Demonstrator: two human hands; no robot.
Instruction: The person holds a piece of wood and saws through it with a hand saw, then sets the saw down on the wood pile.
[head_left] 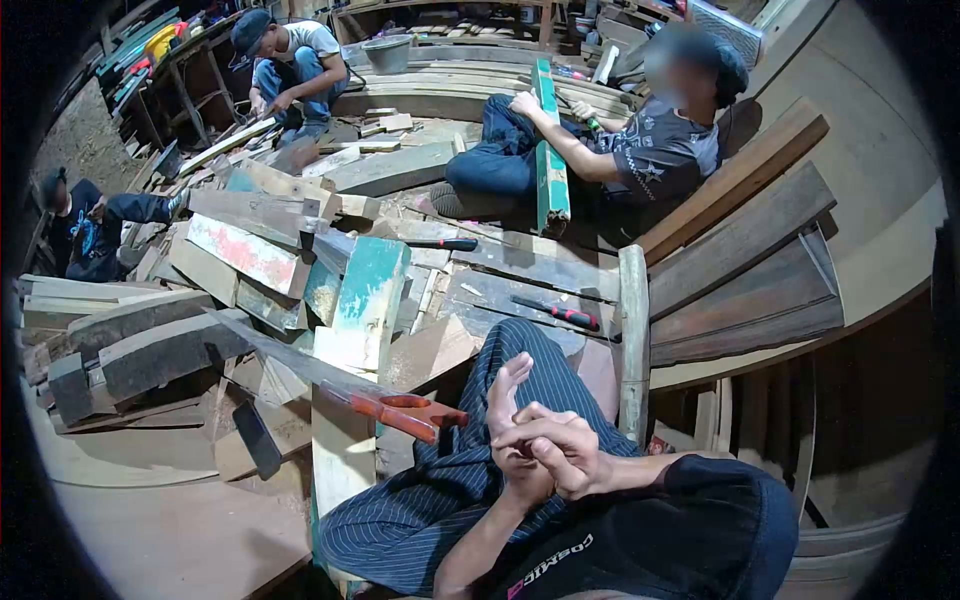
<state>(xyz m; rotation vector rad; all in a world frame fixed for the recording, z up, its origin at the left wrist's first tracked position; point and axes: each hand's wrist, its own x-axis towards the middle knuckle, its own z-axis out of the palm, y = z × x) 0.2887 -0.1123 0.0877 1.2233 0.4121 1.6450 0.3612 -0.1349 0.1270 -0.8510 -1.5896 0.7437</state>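
Observation:
In front of my lap, my left hand (511, 392) points upward with some fingers stretched out. My right hand (572, 452) is wrapped across it, its fingers closed around part of the left hand. No tool shows in either hand. Left of my hands lies a handsaw (405, 412) with an orange-brown handle, its blade reaching up over the wood pieces. Beyond my knee is a tool with a red and black handle (568, 315), lying on dark boards. Another dark-handled tool (450, 244) lies farther off.
A painted green and white wood block (368, 290) stands beside my leg amid piled offcuts. A dark flat rectangular object (257, 440) leans at left. One person (660, 140) holds a green beam (550, 150); two others sit farther back. Planks (740, 265) lean at right.

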